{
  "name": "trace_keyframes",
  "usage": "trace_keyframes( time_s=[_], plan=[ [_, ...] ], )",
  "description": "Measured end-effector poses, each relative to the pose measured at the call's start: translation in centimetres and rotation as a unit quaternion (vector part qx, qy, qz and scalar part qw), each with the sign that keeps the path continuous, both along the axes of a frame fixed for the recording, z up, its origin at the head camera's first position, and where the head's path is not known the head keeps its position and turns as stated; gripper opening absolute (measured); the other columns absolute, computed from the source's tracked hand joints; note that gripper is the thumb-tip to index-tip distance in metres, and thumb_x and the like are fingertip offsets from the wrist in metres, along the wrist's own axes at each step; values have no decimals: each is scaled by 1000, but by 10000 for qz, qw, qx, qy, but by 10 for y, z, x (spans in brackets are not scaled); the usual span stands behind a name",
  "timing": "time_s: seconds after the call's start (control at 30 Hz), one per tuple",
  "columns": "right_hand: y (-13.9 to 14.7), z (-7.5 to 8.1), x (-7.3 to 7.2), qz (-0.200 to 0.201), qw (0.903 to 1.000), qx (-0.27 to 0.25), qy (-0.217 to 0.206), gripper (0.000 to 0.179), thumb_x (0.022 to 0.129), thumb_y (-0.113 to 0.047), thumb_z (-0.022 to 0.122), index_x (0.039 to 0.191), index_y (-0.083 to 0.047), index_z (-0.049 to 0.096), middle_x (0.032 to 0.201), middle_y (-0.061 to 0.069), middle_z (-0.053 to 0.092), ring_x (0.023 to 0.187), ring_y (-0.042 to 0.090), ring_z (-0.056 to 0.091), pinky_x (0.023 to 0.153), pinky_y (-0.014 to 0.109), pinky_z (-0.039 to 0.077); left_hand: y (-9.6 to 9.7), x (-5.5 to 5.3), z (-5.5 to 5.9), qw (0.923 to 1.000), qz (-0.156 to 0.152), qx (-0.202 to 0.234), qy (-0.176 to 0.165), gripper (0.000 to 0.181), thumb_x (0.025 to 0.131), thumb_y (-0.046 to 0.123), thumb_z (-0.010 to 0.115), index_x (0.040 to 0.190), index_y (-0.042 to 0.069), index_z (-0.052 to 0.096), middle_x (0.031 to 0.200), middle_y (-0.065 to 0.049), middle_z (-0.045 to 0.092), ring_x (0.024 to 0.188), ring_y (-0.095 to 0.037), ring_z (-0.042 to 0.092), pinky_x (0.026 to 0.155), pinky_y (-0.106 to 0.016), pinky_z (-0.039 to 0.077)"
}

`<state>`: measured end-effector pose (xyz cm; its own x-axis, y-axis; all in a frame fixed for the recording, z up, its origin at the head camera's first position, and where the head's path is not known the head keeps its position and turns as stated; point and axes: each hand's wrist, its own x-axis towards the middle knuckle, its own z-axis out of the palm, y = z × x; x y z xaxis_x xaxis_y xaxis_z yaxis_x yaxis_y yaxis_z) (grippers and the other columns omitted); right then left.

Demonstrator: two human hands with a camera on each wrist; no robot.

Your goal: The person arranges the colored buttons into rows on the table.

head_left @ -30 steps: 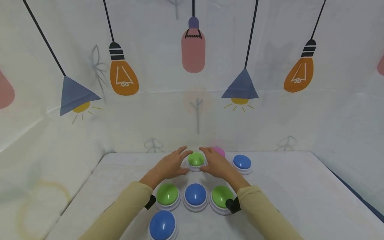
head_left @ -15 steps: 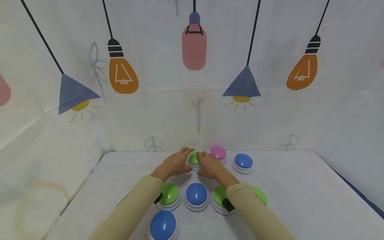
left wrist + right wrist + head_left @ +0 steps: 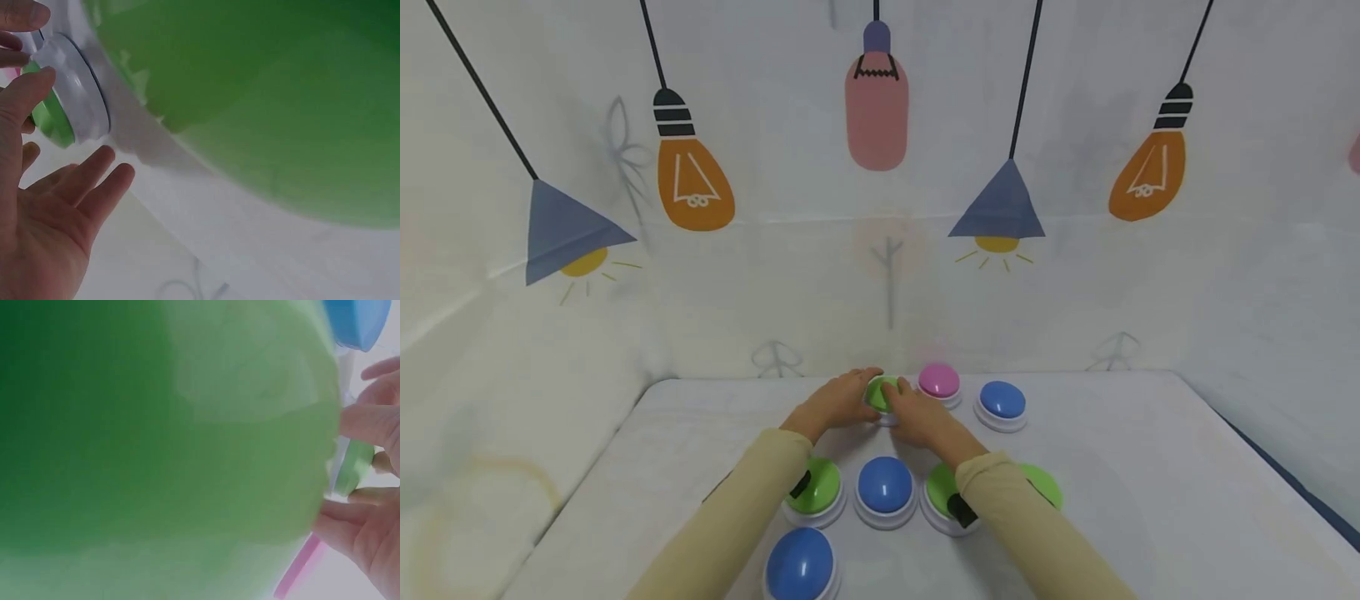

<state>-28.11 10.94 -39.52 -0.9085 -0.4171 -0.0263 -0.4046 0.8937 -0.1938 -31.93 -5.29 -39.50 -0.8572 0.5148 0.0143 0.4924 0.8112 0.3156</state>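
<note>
At the back of the white table, a green dome push button (image 3: 878, 393) with a white base sits between both hands. My left hand (image 3: 835, 402) holds its left side, thumb in front and fingers behind. From the right, my right hand (image 3: 925, 418) grips it with fingers curled over the green dome, which they partly cover. The left wrist view shows the left thumb at the edge of the dome and fingertips close to the white base (image 3: 81, 87). Nearer green domes fill much of both wrist views.
A pink button (image 3: 939, 381) and a blue button (image 3: 1002, 400) stand right of the hands. Under the forearms are a green button (image 3: 823, 485), a blue one (image 3: 886, 485) and partly covered green ones (image 3: 938, 487). Another blue button (image 3: 801, 564) is in front. A lamp-patterned cloth (image 3: 775, 292) hangs behind.
Both hands have closed in around the back green button from either side, the right one moving left and onto its dome. The pink button has come into fuller view.
</note>
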Motion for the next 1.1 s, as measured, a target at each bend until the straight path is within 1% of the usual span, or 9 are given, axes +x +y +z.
trace_keyframes(
  time_s=[0.1,0.17,0.27,0.37,0.53,0.8,0.9,0.97,1.1],
  plan=[
    [1,3,1,19,10000,-34,-79,70,82,-10,64,144,-7,30,143,29,30,102,36,59,86,43,50,4,-2,0,9998,1,-3,-210,71,76,27,75,137,11,42,126,-14,56,115,-29,53,97,-41,42],
    [0,4,1,25,9999,-68,-88,71,82,-9,64,144,-6,30,142,29,30,106,37,57,88,43,49,5,-3,0,9997,-26,1,-261,69,76,26,74,136,11,43,123,-14,58,112,-28,55,95,-40,44],
    [0,6,0,39,9999,-90,-63,70,82,-8,64,143,-6,31,141,29,32,112,38,53,93,45,45,6,-4,-1,9997,-58,76,-225,67,75,23,74,134,9,45,122,-14,59,110,-29,56,94,-40,45],
    [0,6,0,62,9999,-128,-21,68,81,-6,63,142,-6,33,139,27,36,108,37,55,90,44,47,7,-4,-1,9998,-51,118,-170,66,75,21,75,133,10,46,123,-12,59,111,-29,56,95,-40,44],
    [-1,6,-1,41,9998,-180,35,64,81,-4,63,140,-7,37,133,24,43,97,31,59,84,42,51,7,-4,0,9997,-80,228,-89,65,74,19,76,132,9,48,122,-12,59,111,-30,55,96,-40,43],
    [-2,6,-1,8,9996,-218,197,61,78,-2,66,135,-8,45,127,19,50,95,31,59,81,41,51,5,-3,1,9995,-53,284,-113,64,73,16,77,131,8,50,122,-12,60,112,-30,55,96,-40,43],
    [-3,5,-1,-39,9996,-233,139,61,78,0,65,135,-8,44,126,19,49,95,29,59,81,39,52,5,-4,0,9996,-8,229,-190,64,73,16,76,132,9,49,123,-12,59,113,-30,54,97,-41,42],
    [-4,4,-1,-108,9995,-290,18,62,78,1,64,135,-8,43,126,20,48,96,28,58,81,39,52,5,-4,1,9995,-11,206,-230,64,74,17,75,132,9,49,123,-12,59,113,-30,54,97,-41,42],
    [-8,5,-1,-261,9988,-346,-230,67,78,-2,66,138,-8,37,130,23,42,101,30,57,82,39,52,5,-3,4,9997,-103,171,-170,64,72,16,76,130,9,50,122,-12,59,111,-29,55,96,-41,43]
  ],
)
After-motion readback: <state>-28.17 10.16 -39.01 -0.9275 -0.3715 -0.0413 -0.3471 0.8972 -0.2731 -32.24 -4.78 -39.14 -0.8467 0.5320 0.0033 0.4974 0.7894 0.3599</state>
